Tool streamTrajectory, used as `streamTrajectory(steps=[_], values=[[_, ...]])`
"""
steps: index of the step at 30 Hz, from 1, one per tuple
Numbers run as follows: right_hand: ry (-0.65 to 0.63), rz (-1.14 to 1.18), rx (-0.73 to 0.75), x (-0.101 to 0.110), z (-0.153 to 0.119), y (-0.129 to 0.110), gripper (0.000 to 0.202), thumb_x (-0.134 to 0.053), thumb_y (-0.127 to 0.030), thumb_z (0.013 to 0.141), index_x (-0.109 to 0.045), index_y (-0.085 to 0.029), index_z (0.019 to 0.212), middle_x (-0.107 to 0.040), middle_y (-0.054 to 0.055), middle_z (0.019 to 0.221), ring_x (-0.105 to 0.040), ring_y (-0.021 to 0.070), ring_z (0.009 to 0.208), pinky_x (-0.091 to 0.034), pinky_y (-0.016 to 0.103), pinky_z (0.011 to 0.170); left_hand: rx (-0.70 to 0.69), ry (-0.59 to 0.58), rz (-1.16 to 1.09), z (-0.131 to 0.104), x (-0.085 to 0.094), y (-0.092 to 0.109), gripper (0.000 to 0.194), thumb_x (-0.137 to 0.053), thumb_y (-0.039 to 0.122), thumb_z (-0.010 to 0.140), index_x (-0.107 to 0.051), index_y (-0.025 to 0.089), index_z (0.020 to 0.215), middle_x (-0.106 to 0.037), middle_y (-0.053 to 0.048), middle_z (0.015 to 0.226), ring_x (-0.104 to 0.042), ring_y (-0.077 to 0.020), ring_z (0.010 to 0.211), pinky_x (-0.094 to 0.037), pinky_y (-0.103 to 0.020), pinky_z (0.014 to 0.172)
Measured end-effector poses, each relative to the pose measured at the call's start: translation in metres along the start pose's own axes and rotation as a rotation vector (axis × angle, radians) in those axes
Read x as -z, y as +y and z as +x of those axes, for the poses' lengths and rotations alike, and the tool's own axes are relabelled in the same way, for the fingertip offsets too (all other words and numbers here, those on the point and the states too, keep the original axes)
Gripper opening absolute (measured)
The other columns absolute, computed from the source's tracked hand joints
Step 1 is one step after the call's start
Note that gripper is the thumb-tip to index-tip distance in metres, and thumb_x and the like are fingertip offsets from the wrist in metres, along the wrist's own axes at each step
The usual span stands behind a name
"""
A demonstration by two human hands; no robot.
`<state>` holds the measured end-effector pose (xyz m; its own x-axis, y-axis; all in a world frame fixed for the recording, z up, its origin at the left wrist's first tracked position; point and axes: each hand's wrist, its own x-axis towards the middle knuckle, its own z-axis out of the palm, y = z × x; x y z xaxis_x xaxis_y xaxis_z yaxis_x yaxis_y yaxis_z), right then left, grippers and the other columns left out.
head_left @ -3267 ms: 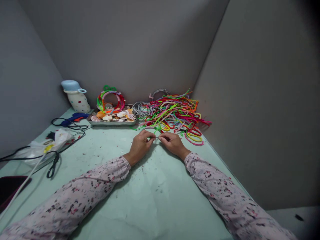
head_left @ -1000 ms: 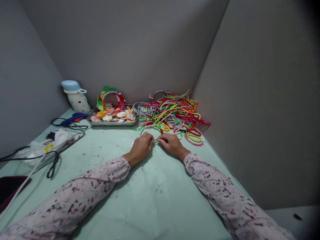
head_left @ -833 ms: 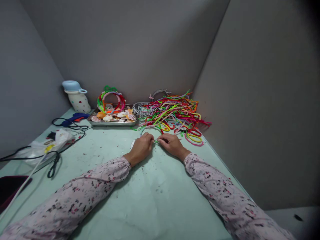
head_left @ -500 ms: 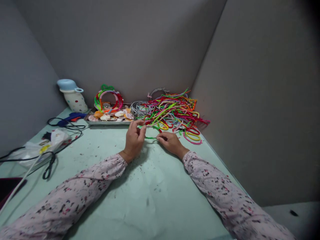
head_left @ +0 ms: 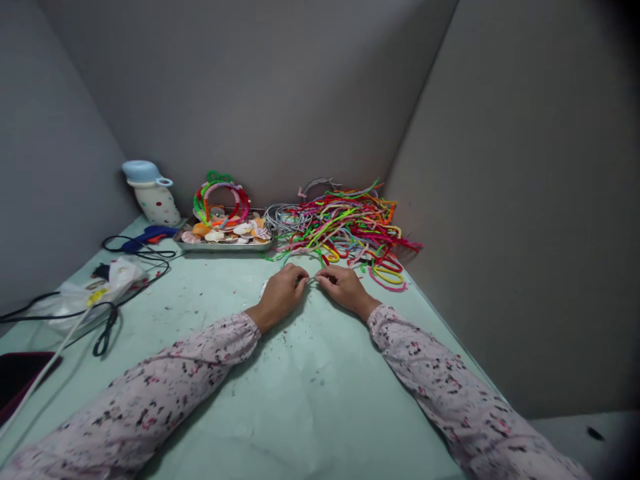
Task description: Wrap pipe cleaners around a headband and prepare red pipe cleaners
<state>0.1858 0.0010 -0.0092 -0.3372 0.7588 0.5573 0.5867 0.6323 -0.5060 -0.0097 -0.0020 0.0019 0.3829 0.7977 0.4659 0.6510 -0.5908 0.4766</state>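
Both of my hands are close together over the table, fingers pinched around a small hoop [head_left: 300, 252]. It looks like grey wire partly wrapped in green and red pipe cleaner, and my fingers cover much of it. My left hand [head_left: 281, 295] is closed at its near left side, with a small whitish piece showing beside the knuckles. Thumb and finger of my right hand [head_left: 346, 291] pinch the near right side. A short thin strand spans the small gap between my fingertips. Behind the hoop lies a heap of colourful pipe cleaners [head_left: 345, 217].
A metal tray [head_left: 225, 247] of seashells stands at the back, with finished-looking pipe-cleaner hoops [head_left: 223, 200] on it. Coiled grey wire [head_left: 286, 218] lies beside it. Further left are a bottle [head_left: 155, 200], black cables [head_left: 103, 337] and a plastic bag [head_left: 120, 273]. Grey partitions enclose the table.
My left hand has come right and nearer me, its raised fingers now closed in a pinch. The hoop's green near side is no longer visible between my hands. My right hand has hardly moved.
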Motion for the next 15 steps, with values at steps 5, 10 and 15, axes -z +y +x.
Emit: streamTrajectory(steps=[5, 10, 15], values=[[-0.003, -0.003, -0.006, 0.0004, -0.0002, 0.0006, 0.012, -0.058, -0.020, 0.086, -0.070, -0.018, 0.088, -0.071, 0.004, 0.084, -0.063, 0.0150, 0.077, -0.046, 0.025, 0.072, 0.005, -0.025, 0.011, -0.0006, -0.0012, -0.0007, 0.016, -0.051, 0.023, 0.087, -0.065, 0.018, 0.092, -0.063, -0.005, 0.090, -0.060, -0.0173, 0.080, -0.046, -0.029, 0.073], [0.003, -0.010, -0.002, 0.0006, -0.0003, 0.0003, 0.012, -0.058, -0.020, 0.086, -0.070, -0.018, 0.088, -0.070, 0.004, 0.083, -0.063, 0.0150, 0.077, -0.046, 0.025, 0.072, 0.007, -0.066, 0.043, -0.0005, -0.0010, 0.0001, 0.018, -0.050, 0.023, 0.087, -0.066, 0.019, 0.093, -0.063, -0.005, 0.091, -0.060, -0.0172, 0.079, -0.046, -0.028, 0.072], [-0.001, 0.000, 0.014, 0.0003, -0.0003, -0.0004, 0.013, -0.058, -0.020, 0.087, -0.070, -0.018, 0.088, -0.071, 0.004, 0.084, -0.063, 0.0150, 0.078, -0.046, 0.025, 0.073, 0.001, -0.082, 0.063, -0.0002, -0.0011, 0.0007, 0.020, -0.046, 0.021, 0.089, -0.064, 0.018, 0.094, -0.063, -0.006, 0.091, -0.060, -0.0177, 0.081, -0.046, -0.029, 0.074]])
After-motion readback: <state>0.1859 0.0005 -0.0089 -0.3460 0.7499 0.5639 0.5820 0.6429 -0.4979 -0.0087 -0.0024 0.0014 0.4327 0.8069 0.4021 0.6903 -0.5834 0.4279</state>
